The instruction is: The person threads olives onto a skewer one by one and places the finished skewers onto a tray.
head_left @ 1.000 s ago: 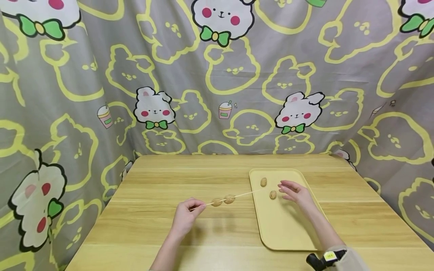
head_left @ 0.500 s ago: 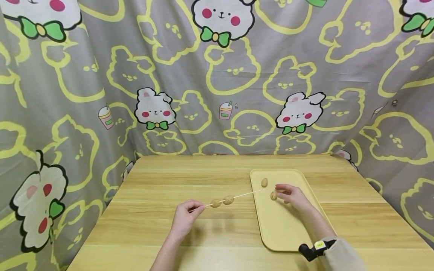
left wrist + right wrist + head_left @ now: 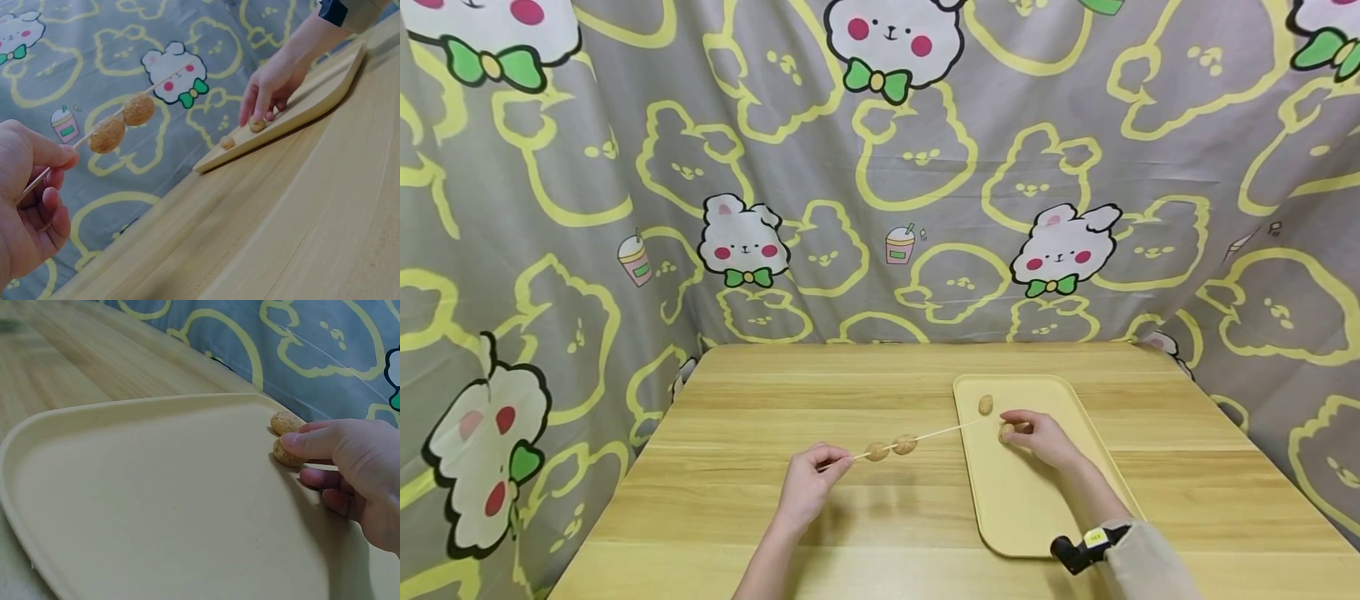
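My left hand point(image 3: 811, 483) pinches the lower end of a thin wooden skewer point(image 3: 942, 432) between thumb and fingers, above the table. Two brown fried-looking balls point(image 3: 107, 135) are threaded on it, side by side. The skewer's bare tip points up and right, toward the tray. Over the yellow tray point(image 3: 1026, 517), my right hand point(image 3: 1047, 440) has its thumb and fingers around a brown ball point(image 3: 286, 454), which still appears to sit on the tray floor. Another brown ball point(image 3: 285, 421) lies just beyond it. The right hand partly hides the gripped ball.
The tray stands on the right part of a wooden table point(image 3: 737, 400) and has a low raised rim. A patterned curtain point(image 3: 865, 183) hangs behind and at both sides of the table. A black device point(image 3: 1086, 546) is strapped to the right wrist.
My right hand has moved left and down onto the nearer ball, its fingers closing around it. The left hand and the skewer have stayed almost still.
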`<state>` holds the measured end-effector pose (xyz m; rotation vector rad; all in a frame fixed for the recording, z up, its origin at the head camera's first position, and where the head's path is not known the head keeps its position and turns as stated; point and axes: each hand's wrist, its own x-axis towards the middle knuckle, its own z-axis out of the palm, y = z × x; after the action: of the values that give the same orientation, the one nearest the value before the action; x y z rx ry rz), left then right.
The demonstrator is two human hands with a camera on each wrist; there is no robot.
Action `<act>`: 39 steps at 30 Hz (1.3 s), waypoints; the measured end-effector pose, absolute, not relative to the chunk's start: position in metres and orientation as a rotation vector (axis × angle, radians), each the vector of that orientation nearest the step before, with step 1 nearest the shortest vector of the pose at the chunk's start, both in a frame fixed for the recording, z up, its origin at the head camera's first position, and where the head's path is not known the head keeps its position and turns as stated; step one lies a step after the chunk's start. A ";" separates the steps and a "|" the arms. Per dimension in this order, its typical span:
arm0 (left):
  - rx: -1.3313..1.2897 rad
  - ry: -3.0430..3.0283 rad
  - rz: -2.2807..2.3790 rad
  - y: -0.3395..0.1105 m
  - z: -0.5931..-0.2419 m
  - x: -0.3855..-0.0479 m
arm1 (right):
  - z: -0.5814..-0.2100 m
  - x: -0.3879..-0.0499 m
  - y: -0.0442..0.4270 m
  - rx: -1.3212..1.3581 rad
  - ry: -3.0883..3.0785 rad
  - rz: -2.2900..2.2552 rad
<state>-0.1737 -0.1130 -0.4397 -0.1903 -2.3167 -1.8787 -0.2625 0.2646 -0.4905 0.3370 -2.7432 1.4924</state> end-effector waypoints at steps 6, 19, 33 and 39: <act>-0.196 -2.323 -1.868 -0.114 -0.442 -0.174 | -0.493 -0.260 0.263 0.316 -2.776 1.379; -0.213 -2.325 -1.830 -0.115 -0.444 -0.176 | -0.485 -0.251 0.266 0.258 -2.692 1.483; -0.212 -2.343 -1.845 -0.112 -0.441 -0.176 | -0.475 -0.232 0.258 0.252 -2.533 1.816; -0.223 -2.344 -1.857 -0.110 -0.442 -0.174 | -0.467 -0.224 0.253 0.345 -2.420 1.980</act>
<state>-0.1745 -0.1103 -0.4423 -0.2235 -2.3437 -1.8569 -0.2241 0.2528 -0.4675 0.3449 -2.4197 1.9801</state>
